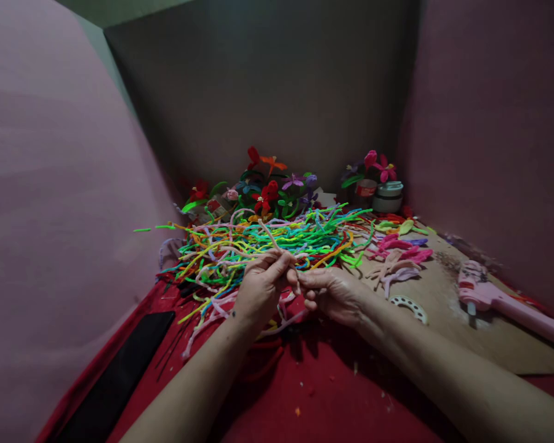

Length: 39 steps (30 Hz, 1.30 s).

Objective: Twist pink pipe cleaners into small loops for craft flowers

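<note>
A pale pink pipe cleaner (269, 234) slants up and left out of my left hand (268, 277), whose thumb and fingers pinch it. Close against it on the right, my right hand (330, 292) has its thumb and forefinger closed on the lower part of the same pale piece, which hangs a little below the fingertips. Both hands are over the front of a big loose heap of coloured pipe cleaners (212, 249), green, yellow, orange, blue and pink. How the piece is bent between the fingers is too small to tell.
Pipe-cleaner flowers (265, 195) stand behind the heap, near a lidded jar (388, 197). Pink petal shapes (399, 246), a white holed ring (410, 307) and a pink glue gun (498, 301) lie on a brown board (443, 332). A black flat object (120, 369) rests at left on red cloth (314, 394).
</note>
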Each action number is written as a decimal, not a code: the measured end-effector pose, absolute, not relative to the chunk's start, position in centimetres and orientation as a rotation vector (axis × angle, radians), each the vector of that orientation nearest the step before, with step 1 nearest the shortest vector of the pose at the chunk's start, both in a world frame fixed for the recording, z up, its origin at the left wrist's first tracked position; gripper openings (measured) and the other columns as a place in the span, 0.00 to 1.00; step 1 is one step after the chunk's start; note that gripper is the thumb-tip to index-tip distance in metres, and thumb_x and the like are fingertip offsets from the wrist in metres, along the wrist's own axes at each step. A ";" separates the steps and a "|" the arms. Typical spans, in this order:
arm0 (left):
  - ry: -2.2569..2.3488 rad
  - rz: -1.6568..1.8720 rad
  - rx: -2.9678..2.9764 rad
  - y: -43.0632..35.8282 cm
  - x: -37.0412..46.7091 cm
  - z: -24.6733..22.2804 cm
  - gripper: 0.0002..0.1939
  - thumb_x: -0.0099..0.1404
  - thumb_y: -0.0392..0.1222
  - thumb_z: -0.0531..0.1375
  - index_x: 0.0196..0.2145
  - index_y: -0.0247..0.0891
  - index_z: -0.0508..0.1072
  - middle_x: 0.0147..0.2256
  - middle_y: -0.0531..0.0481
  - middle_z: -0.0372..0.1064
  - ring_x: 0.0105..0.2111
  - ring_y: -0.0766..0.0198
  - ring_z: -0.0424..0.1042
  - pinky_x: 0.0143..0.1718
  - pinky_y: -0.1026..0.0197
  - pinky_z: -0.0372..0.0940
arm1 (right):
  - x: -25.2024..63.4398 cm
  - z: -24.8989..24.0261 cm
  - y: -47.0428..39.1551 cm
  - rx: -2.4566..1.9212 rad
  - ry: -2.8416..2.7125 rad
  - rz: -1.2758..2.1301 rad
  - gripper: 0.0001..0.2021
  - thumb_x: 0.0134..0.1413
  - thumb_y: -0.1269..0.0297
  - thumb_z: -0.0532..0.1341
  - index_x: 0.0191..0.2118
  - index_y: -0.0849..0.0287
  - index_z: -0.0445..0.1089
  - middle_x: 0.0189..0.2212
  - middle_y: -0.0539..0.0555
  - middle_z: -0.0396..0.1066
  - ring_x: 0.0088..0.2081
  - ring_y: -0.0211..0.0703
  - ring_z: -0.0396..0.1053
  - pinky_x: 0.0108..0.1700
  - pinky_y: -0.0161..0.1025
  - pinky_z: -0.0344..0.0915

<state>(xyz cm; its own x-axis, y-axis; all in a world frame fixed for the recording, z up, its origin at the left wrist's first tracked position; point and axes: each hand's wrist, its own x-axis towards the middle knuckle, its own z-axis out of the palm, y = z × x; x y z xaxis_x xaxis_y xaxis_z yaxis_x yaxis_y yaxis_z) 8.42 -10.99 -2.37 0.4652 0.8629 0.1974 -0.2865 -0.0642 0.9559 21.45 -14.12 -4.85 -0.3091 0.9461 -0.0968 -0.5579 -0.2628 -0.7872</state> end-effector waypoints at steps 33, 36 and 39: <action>0.918 0.902 1.415 -10.8 7.6 -2.3 0.11 0.52 0.42 0.62 0.22 0.30 0.68 0.17 0.54 0.62 0.14 0.76 0.56 0.15 0.71 0.48 | 21.4 -4.4 -14.6 -0.949 -1.026 1.589 0.12 0.48 0.62 0.58 0.22 0.65 0.67 0.14 0.49 0.65 0.12 0.29 0.57 0.14 0.28 0.52; 0.831 0.873 1.304 -10.5 7.5 -2.5 0.11 0.52 0.43 0.62 0.24 0.30 0.68 0.20 0.51 0.65 0.16 0.74 0.61 0.17 0.70 0.53 | 21.8 -4.4 -14.5 -0.710 -0.812 1.937 0.11 0.52 0.67 0.52 0.28 0.68 0.69 0.19 0.53 0.69 0.16 0.32 0.63 0.19 0.30 0.59; 0.761 0.819 1.245 -10.3 7.3 -2.7 0.11 0.53 0.44 0.62 0.25 0.31 0.68 0.18 0.53 0.64 0.16 0.72 0.63 0.19 0.68 0.57 | 22.0 -4.5 -14.4 -0.562 -0.688 2.100 0.12 0.54 0.68 0.50 0.29 0.68 0.69 0.18 0.53 0.67 0.17 0.31 0.62 0.19 0.29 0.57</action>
